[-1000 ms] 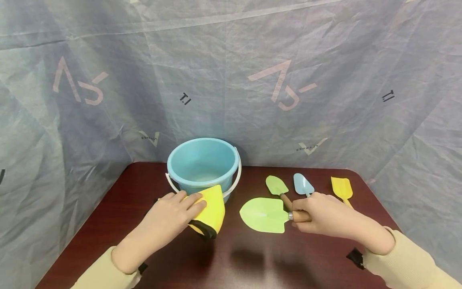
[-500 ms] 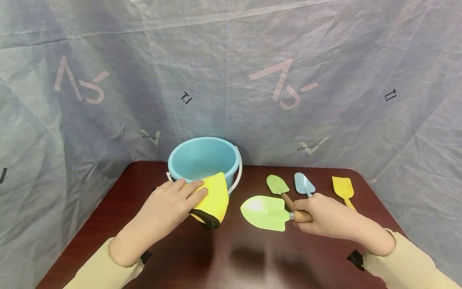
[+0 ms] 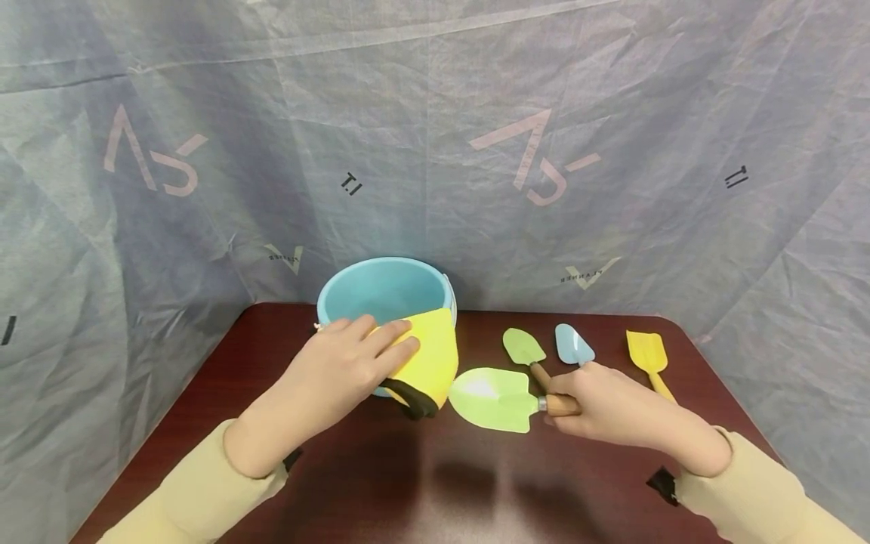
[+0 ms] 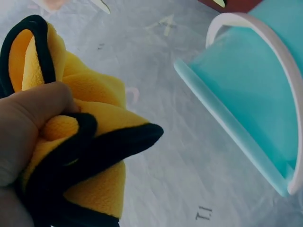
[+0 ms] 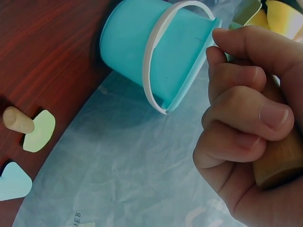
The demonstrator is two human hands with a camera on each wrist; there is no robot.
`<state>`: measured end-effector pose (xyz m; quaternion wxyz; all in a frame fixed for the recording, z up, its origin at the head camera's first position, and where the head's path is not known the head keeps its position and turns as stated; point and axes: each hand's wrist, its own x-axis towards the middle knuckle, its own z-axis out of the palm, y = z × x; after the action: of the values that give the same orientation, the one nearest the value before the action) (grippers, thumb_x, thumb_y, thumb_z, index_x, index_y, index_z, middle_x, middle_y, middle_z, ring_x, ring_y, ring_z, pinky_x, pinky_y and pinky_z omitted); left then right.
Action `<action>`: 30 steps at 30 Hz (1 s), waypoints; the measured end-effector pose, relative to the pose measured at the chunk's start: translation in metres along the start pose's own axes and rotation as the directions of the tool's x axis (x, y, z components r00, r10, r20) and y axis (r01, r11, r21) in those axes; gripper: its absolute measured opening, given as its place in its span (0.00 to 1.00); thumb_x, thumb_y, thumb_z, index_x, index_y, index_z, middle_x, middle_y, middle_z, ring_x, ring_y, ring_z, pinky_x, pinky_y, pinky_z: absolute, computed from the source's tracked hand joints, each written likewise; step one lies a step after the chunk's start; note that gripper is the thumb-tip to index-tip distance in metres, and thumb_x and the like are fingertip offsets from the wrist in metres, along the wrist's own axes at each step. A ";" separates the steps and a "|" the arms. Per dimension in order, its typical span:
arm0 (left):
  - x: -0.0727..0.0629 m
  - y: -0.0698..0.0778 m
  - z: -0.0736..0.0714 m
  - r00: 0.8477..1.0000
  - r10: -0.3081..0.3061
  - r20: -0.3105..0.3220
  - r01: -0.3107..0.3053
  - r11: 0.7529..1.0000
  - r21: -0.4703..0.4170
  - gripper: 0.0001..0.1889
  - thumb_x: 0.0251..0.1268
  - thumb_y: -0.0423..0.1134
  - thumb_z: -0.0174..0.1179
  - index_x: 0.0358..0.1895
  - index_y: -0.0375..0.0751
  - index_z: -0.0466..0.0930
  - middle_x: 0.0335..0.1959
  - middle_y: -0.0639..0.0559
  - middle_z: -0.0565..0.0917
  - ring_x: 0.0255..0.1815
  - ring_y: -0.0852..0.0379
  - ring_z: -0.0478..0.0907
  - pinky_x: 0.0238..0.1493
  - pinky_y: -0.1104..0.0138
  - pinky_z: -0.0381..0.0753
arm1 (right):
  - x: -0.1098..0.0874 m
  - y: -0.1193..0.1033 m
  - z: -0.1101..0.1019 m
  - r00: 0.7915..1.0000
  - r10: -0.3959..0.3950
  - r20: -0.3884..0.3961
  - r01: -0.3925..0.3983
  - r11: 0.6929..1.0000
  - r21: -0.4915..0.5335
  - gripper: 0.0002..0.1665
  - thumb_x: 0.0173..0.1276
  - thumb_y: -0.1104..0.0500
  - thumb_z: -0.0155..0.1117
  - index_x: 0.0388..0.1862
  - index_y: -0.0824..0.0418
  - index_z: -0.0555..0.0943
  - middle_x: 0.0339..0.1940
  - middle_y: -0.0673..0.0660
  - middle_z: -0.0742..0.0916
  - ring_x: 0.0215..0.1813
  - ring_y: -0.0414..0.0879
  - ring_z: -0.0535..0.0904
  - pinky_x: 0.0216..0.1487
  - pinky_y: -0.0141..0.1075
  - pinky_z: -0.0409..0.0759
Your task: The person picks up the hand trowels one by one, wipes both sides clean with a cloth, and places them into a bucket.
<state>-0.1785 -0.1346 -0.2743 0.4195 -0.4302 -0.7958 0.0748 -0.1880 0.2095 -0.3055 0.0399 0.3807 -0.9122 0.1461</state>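
Clock taken from the table's centre, 12 at the grey printed fabric backdrop (image 3: pixel 435 113). At 10 o'clock I log the left hand (image 3: pixel 343 366), grasping a folded yellow plush cloth with black edging (image 3: pixel 433 351), thumb wrapped over its folds; the cloth is raised above the dark red wooden table (image 3: pixel 177 431). Behind it, at 11, I have a round light-blue plastic bucket (image 3: pixel 381 287), upright, with a white handle (image 5: pixel 150 61). Next rightward, a large trowel with a pale-green pointed blade and wooden handle (image 3: pixel 492 400), held up off the table, blade towards 9; I cannot tell whether its tip touches the cloth. At 1 lies a smaller green trowel with a wooden handle (image 3: pixel 522 346), then a light-blue rounded trowel (image 3: pixel 572 344). At 3 I note the right hand (image 3: pixel 605 397), fingers clenched round the large trowel's handle. At 2, furthest right, lies a yellow square-ended shovel (image 3: pixel 648 352).
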 end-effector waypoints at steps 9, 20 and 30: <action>0.020 0.013 0.010 0.996 0.093 -0.009 -0.093 0.995 0.023 0.15 0.52 0.25 0.56 0.44 0.44 0.77 0.47 0.52 0.81 0.29 0.53 0.73 0.23 0.69 0.64 | 0.007 -0.003 0.004 1.000 0.015 0.022 -0.015 1.000 -0.012 0.24 0.56 0.56 0.68 0.14 0.49 0.61 0.15 0.38 0.53 0.19 0.30 0.49 0.19 0.25 0.57; 0.032 0.024 0.017 0.989 0.144 0.015 -0.144 0.989 0.011 0.17 0.50 0.28 0.61 0.44 0.47 0.77 0.46 0.54 0.80 0.32 0.54 0.74 0.24 0.69 0.65 | 0.014 -0.006 0.006 1.000 -0.008 0.014 0.008 0.999 -0.031 0.25 0.54 0.57 0.67 0.15 0.49 0.59 0.16 0.38 0.53 0.20 0.30 0.47 0.18 0.24 0.54; 0.041 0.038 0.023 0.982 0.173 0.079 -0.174 0.985 -0.002 0.13 0.52 0.30 0.61 0.42 0.48 0.79 0.37 0.56 0.79 0.29 0.55 0.72 0.25 0.69 0.68 | 0.022 -0.007 0.011 1.000 -0.014 0.006 0.014 0.998 -0.059 0.23 0.54 0.58 0.66 0.14 0.49 0.60 0.17 0.39 0.55 0.21 0.30 0.47 0.19 0.24 0.52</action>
<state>-0.1836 -0.0751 -0.2826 0.3807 -0.4938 -0.7710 0.1297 -0.1978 0.1865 -0.3102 0.0498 0.3860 -0.9136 0.1176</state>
